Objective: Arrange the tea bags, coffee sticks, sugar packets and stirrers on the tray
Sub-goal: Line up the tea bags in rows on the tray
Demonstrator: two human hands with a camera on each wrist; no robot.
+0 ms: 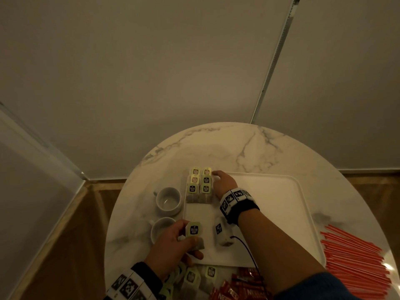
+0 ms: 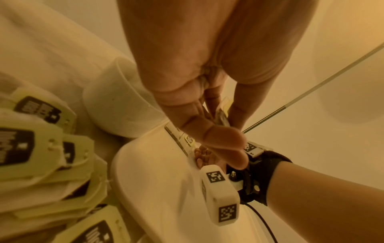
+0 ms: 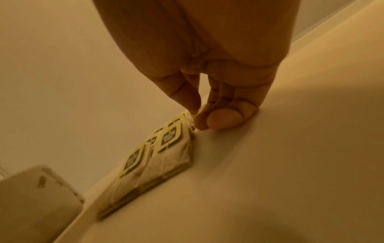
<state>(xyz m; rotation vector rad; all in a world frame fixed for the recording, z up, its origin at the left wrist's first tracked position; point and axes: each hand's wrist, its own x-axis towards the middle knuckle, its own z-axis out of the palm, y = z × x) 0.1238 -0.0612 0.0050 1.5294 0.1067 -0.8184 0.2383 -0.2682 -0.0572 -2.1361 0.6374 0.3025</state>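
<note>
Head view: a round marbled worktop [image 1: 216,144] carries a white tray [image 1: 270,213]. In the tray's far left corner lie two rows of tea bags [image 1: 200,187], overlapping and side by side, with their green tags toward the far edge. The right hand [image 1: 224,182] rests on the tray just beside the right-hand row; in the right wrist view its fingertips [image 3: 200,123] are drawn together and curled down against the edge of the rows [image 3: 158,157], with the thumb on the tray floor [image 3: 290,164]. Whether they pinch a bag or only touch it cannot be told.

The left hand [image 1: 173,245] hovers over the tray's near left corner and pinches a single tea bag [image 1: 193,231] between thumb and fingers, its tag facing up. In the left wrist view the thumb [image 2: 218,141] lies across this bag.

A loose heap of tea bags [image 1: 194,278] sits on the worktop at the tray's near edge. Red coffee sticks [image 1: 238,289] lie just to its right. A spread of red stirrers [image 1: 355,260] lies on the worktop beside the tray's right edge. Two white cups [image 1: 168,200] stand to the left of the tray, one nearer than the other. Each wrist wears a black strap with checkered markers [image 1: 236,197].
</note>
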